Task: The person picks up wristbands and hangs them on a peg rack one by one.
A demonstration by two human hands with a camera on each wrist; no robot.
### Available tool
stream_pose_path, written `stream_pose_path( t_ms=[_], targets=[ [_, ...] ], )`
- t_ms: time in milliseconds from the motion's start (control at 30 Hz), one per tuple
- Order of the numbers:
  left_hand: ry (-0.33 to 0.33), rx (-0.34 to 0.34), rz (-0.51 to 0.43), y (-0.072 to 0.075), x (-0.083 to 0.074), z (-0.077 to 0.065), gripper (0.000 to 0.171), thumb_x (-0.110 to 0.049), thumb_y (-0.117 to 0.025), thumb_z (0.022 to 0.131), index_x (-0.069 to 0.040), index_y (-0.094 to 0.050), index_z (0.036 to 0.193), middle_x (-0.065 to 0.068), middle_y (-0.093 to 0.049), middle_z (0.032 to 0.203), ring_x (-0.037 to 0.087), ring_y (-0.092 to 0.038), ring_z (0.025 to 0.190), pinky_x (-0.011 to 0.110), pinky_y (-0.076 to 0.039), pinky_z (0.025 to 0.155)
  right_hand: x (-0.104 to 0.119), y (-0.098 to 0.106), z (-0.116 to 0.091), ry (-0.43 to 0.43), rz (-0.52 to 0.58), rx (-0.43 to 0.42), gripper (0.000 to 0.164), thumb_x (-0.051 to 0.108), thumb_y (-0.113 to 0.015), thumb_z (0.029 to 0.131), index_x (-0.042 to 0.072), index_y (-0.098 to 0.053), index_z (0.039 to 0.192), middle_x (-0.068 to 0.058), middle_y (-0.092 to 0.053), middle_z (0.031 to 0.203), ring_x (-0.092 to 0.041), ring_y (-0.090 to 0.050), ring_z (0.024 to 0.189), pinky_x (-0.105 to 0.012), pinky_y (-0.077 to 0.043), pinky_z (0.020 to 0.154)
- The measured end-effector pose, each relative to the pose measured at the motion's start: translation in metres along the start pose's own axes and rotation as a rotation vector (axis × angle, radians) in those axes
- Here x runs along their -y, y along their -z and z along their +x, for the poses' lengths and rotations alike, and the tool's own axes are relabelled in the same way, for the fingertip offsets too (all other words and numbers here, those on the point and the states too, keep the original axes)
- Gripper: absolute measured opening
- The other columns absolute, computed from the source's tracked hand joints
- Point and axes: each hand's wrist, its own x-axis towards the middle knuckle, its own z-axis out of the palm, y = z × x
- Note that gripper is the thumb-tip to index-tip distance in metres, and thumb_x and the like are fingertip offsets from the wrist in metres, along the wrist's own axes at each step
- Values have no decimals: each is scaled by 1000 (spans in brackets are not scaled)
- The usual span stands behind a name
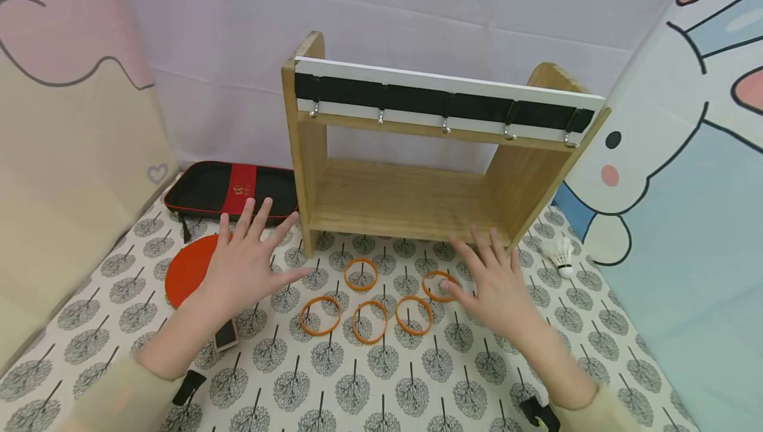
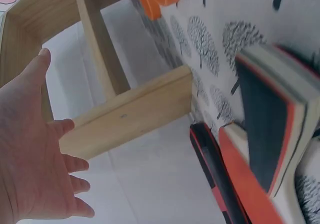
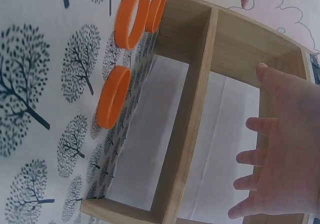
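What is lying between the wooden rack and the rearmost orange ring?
Only patterned cloth lies between the orange ring and wooden rack; the head view shows it.

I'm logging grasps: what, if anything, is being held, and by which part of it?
Nothing is held: left grip and right grip are both spread and empty.
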Motion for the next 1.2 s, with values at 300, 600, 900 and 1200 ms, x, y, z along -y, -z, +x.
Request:
stream_pose_path(
  t_ms=[300, 600, 900, 1200],
  targets=[
    [16, -106, -63, 9, 10, 22, 97, -68, -60, 77, -26, -17, 152, 12, -3, 159, 28, 14, 144, 55, 13, 114, 4, 7, 8, 59, 0, -3, 75, 58, -54, 88, 22, -29, 149, -8, -8, 159, -40, -6, 143, -69, -13, 108],
    [33, -136, -202, -10, 14, 48, 102, -66, -62, 76, -18, -16, 153, 14, -9, 158, 32, 4, 145, 60, 1, 114, 16, -12, 16, 199, 39, 0, 75, 53, -61, 85, 22, -33, 147, -12, -23, 155, -41, -17, 141, -66, -25, 106],
    [31, -134, -557, -31, 12, 76, 104, -46, -71, 80, -20, -3, 153, 11, -13, 158, 32, -11, 144, 62, -21, 110, 19, -42, 20, 361, 116, 170, 73, 44, -65, 86, 21, -33, 148, -10, -27, 154, -34, -24, 141, -59, -31, 106],
    [-38, -215, -850, -48, 14, 85, 98, -18, -74, 82, -21, -8, 153, 19, -40, 142, 37, -44, 126, 54, -51, 88, 5, -61, 29, 442, 199, 313, 63, 33, -69, 85, 17, -45, 141, -8, -56, 129, -22, -54, 113, -43, -48, 96]
  ],
)
